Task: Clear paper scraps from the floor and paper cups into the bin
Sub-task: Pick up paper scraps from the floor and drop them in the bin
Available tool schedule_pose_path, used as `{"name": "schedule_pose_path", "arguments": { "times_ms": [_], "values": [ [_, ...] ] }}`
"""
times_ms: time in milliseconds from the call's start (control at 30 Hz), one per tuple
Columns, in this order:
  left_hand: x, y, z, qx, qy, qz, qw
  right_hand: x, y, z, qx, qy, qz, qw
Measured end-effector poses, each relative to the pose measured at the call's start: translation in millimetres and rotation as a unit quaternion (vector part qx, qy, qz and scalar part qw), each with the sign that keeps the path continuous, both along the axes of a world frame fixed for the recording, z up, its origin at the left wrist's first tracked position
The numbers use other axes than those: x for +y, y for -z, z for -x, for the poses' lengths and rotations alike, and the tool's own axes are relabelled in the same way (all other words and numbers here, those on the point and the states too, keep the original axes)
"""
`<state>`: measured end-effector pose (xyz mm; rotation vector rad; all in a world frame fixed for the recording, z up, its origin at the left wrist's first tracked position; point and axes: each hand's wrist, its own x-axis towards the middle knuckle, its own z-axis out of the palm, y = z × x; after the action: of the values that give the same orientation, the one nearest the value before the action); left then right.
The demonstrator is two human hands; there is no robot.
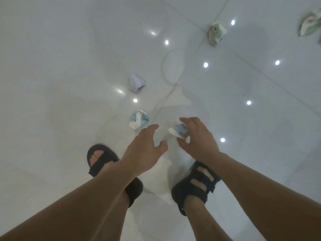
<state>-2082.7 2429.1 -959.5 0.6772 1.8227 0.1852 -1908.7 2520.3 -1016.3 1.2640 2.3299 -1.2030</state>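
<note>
Right hand [199, 136]: its fingers [186, 121] are curled round the held scrap [180, 132], a blue and white ball of paper, up off the floor [52, 66]
Left hand [142, 150]: spread wide and holding nothing, near the blue scrap [139, 120] that lies on the floor
Done so far: I think just one scrap is picked up, and none is in the bin yet
Left to do: the blue scrap, the purple scrap [137, 83] a bit past it, the green scrap [217, 33] far off, and the far green scrap [311, 23], cut off by the picture's edge
Bin and cups: not in the picture
Room to move: the scraps lie well apart on shiny tiles, so a hand can get round each one; the left sandal [104, 159] and right sandal [196, 185] stand right under the hands
</note>
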Motion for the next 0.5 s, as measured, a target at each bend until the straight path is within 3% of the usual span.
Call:
{"name": "schedule_pose_path", "arguments": {
  "times_ms": [133, 267, 400, 500],
  "values": [
    [24.9, -26.1, 26.5, -0.067, -0.094, -0.027, 0.993, 5.0, -47.7, 54.7, 0.123, -0.072, -0.022, 0.99],
    [25.7, -37.8, 61.4, -0.06, -0.135, -0.07, 0.987, 21.3, -62.9, 99.9, 0.175, -0.128, -0.026, 0.976],
    [-0.1, -27.2, 100.2, 0.0, -0.178, -0.045, 0.983, 51.6, -32.6, 132.6, 0.068, -0.22, 0.024, 0.973],
    [-40.8, -1.7, 130.4, 0.06, -0.198, -0.021, 0.978, 66.8, 8.6, 169.1, -0.028, -0.22, -0.037, 0.974]
  ]
}}
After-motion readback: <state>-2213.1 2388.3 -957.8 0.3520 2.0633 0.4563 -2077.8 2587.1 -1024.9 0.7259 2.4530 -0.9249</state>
